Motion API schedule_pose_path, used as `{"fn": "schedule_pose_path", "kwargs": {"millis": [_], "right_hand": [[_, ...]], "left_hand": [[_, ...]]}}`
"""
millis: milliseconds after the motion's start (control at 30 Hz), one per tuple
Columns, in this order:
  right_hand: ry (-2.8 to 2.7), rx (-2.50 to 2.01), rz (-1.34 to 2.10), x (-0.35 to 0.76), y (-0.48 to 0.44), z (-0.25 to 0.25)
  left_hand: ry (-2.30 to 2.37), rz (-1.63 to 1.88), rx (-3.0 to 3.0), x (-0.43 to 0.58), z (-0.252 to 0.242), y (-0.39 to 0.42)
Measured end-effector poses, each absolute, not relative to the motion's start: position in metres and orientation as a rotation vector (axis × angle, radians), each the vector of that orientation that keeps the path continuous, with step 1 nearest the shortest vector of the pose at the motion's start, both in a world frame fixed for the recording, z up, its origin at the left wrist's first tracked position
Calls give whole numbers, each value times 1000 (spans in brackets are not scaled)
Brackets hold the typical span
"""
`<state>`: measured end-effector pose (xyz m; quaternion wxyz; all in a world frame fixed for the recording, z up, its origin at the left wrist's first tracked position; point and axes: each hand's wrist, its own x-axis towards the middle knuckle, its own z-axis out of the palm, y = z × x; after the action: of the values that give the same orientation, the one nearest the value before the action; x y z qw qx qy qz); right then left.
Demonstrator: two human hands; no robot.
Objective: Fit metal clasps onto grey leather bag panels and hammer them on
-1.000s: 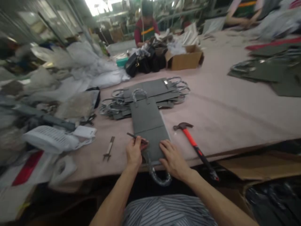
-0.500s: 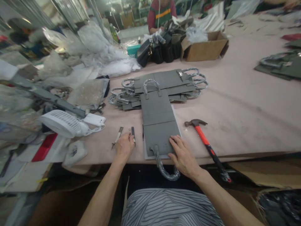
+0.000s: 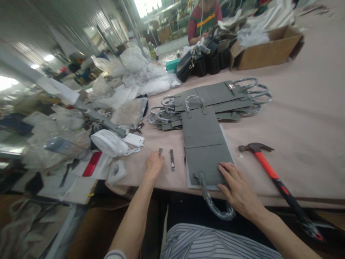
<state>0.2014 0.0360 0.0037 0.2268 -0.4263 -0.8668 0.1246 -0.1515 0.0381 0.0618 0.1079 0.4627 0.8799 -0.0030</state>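
Dim light, white glare at top and left, edges blurred, stretched

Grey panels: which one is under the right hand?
The front panel, lying lengthwise toward the person, its near handle hanging past the table's edge. The right hand rests on it; the other panels lie crosswise, stacked behind.

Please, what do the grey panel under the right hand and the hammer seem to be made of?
Grey panel: probably leather or imitation leather, given its smooth, matte face.
Hammer: head probably steel, dark and dull; handle likely plastic or rubber, from its bright orange and black colouring.
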Motion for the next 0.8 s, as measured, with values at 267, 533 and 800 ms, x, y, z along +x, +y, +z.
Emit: {"fn": "schedule_pose_path", "kwargs": {"millis": [267, 533, 800], "right_hand": [[-2392, -1142, 265, 201, 39, -3], [-2379, -1199, 307, 200, 37, -3], [-2367, -1205, 325, 200, 36, 1]], "left_hand": [[2610, 49, 1358, -161, 67, 49], [2395, 164, 1427, -106, 61, 66], [2323, 134, 1406, -93, 55, 80]]}}
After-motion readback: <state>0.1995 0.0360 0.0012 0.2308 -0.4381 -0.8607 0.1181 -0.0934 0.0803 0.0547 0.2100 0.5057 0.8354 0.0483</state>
